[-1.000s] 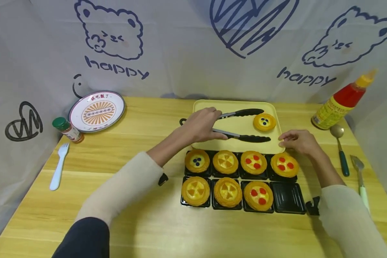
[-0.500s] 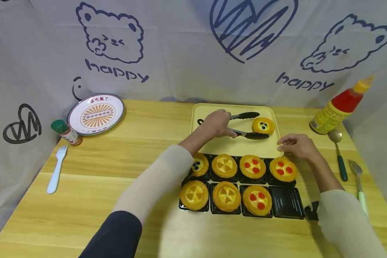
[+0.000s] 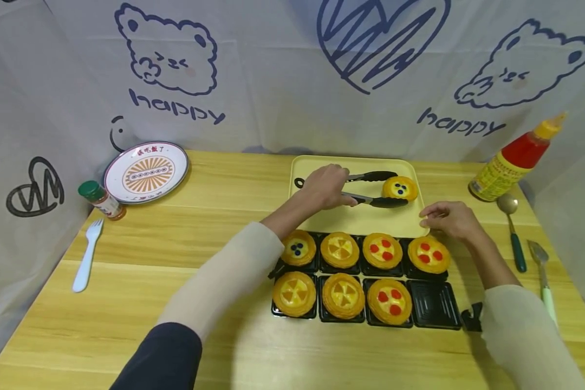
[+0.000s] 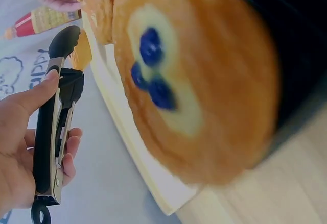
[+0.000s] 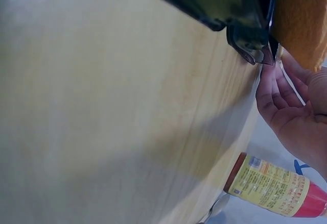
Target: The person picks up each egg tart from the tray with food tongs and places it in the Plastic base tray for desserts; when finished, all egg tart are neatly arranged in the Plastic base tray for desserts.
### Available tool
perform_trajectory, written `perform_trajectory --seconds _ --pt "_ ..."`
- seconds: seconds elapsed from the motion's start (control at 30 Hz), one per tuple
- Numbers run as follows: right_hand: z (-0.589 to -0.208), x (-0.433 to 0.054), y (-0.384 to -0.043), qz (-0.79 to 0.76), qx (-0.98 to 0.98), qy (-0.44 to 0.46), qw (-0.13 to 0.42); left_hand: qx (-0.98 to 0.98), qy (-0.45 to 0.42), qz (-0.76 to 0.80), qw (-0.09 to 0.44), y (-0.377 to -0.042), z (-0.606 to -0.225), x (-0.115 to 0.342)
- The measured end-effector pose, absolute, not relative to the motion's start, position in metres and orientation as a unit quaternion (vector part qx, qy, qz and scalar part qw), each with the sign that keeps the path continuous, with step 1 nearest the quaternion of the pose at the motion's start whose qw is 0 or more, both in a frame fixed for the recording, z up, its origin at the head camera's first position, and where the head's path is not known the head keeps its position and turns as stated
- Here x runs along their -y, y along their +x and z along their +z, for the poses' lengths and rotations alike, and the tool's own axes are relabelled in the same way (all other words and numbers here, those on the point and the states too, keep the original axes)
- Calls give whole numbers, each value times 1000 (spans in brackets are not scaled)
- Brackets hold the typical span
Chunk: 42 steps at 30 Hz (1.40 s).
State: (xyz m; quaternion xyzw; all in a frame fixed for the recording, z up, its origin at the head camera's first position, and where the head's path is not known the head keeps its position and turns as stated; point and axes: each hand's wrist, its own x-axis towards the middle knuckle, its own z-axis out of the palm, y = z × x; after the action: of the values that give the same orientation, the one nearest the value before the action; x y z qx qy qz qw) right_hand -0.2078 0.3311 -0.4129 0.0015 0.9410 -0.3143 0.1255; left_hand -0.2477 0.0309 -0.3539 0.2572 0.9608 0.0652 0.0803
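My left hand (image 3: 324, 187) grips a pair of black-and-steel tongs (image 3: 390, 202) over the pale yellow tray (image 3: 361, 225). Their scalloped tips reach either side of a tart with blueberries (image 3: 401, 189) at the tray's right end, which sits slightly tilted. In the left wrist view, fingers and thumb wrap round the tongs (image 4: 46, 137). My right hand (image 3: 450, 219) pinches the tray's front right corner. Just in front of the tray, black plastic holders stand in two rows, most bearing a tart, such as one with red dots (image 3: 389, 301); the front right holder (image 3: 434, 304) has none.
At the back left lie a patterned plate (image 3: 148, 173), a green-capped spice jar (image 3: 104, 200) and a light blue fork (image 3: 88, 254). On the right stand a red sauce bottle (image 3: 514, 160), a spoon (image 3: 513, 233) and a green-handled utensil (image 3: 543, 276). A drawn-on cloth hangs behind.
My left hand has moved right with the tongs, and their tips have drawn closer together around the blueberry tart, which has tilted a little. The right hand has stayed at the tray corner.
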Motion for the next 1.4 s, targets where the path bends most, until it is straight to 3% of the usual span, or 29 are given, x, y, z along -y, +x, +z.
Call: perform_trajectory --seconds 0.5,0.97,1.4 --pt "-411 -336 -210 -275 -951 -58 129 -929 356 98 6 -174 -336 19" --pt "-411 -342 -211 -297 -939 -67 157 -885 460 49 46 -114 -332 -2" --pt "-412 -341 -212 -291 -944 -58 147 -892 445 10 74 -103 -349 -41"
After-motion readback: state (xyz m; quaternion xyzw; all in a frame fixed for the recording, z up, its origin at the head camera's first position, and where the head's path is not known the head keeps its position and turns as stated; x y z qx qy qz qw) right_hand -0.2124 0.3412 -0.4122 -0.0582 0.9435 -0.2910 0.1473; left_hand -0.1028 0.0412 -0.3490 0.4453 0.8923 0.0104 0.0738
